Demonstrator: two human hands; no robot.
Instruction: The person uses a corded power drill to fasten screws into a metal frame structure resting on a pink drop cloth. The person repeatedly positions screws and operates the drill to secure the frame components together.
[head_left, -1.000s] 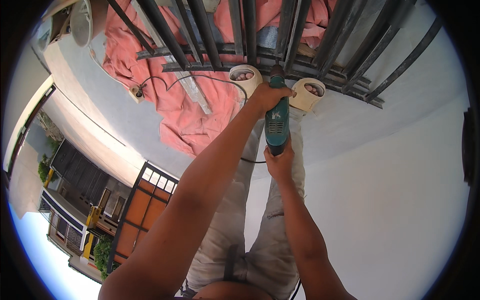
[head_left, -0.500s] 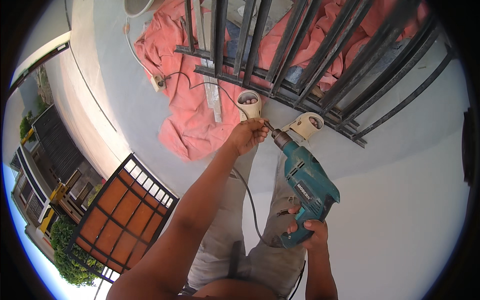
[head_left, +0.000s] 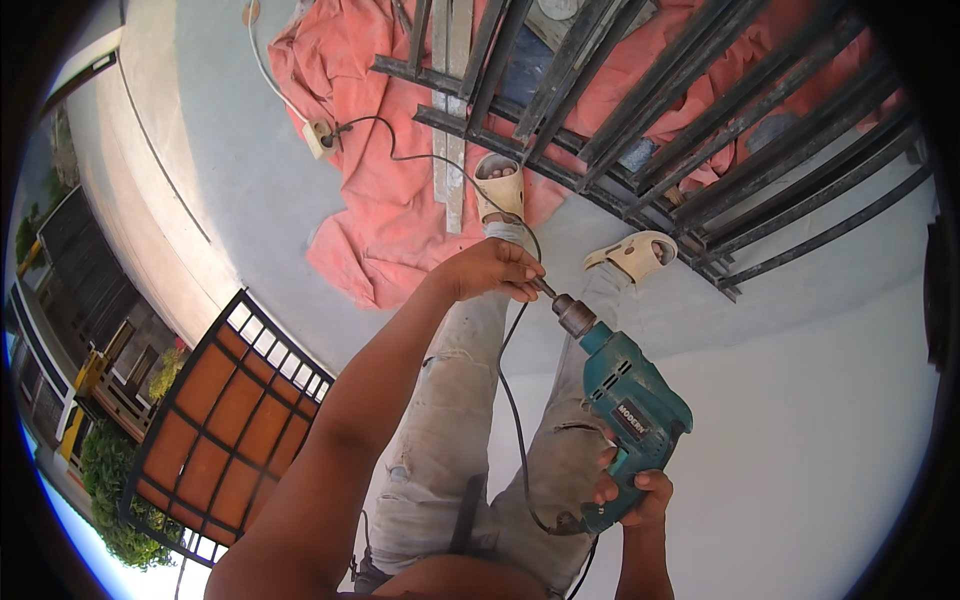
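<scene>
I see hard daylight from above, bright and even on the pale floor, which is close to washed out at the right. Short, dark shadows sit under the metal grille on the pink cloth. The fisheye bends straight edges strongly toward the rim, and a black vignette rings my view. The centre is sharp; the far left edge turns soft and bluish.

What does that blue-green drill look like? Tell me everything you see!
The teal plastic power drill has a dark label on its side, a grey metal chuck at its front and a black cord running from the handle's base. It points up and to the left, above the person's pale trousers. The right hand has its grip on the handle; the left hand pinches the tip at the chuck.
</scene>
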